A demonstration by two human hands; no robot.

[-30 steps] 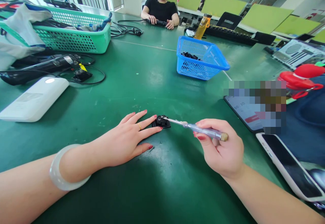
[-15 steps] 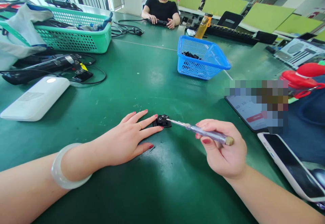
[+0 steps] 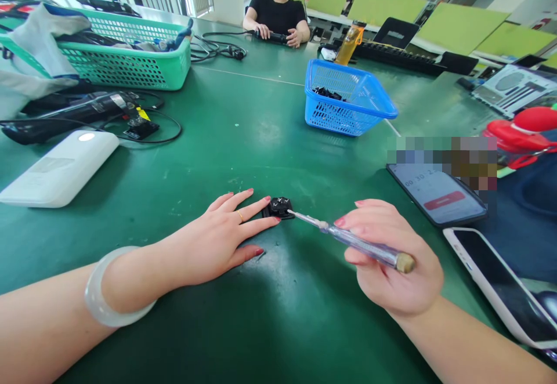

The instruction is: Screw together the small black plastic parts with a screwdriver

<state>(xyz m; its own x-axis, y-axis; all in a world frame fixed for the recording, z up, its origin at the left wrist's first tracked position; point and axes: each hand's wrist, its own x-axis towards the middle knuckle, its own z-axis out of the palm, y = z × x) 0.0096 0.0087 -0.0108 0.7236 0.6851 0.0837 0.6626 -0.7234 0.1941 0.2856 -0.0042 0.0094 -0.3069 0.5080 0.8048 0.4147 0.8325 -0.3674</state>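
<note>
My left hand (image 3: 221,230) lies flat on the green tabletop with its fingers spread. Two of its fingertips touch the left side of a small black plastic part (image 3: 281,206), which has whitish marks on top. A screwdriver (image 3: 365,246) with a clear purplish handle is gripped in my right hand (image 3: 398,256), fingers closed around the handle. Its thin metal tip points left and meets or nearly meets the part's lower right edge; exact contact is hard to make out.
A blue basket (image 3: 350,108) holding black pieces stands beyond my hands. To the left are a green basket (image 3: 169,69) and a white power bank (image 3: 61,168). Two phones, one dark (image 3: 435,192) and one white-cased (image 3: 500,285), lie right. A person (image 3: 277,15) sits opposite.
My right hand has shifted slightly right and towards me, drawing the screwdriver tip from the part's top to its lower right edge. My left hand and the part have stayed put.
</note>
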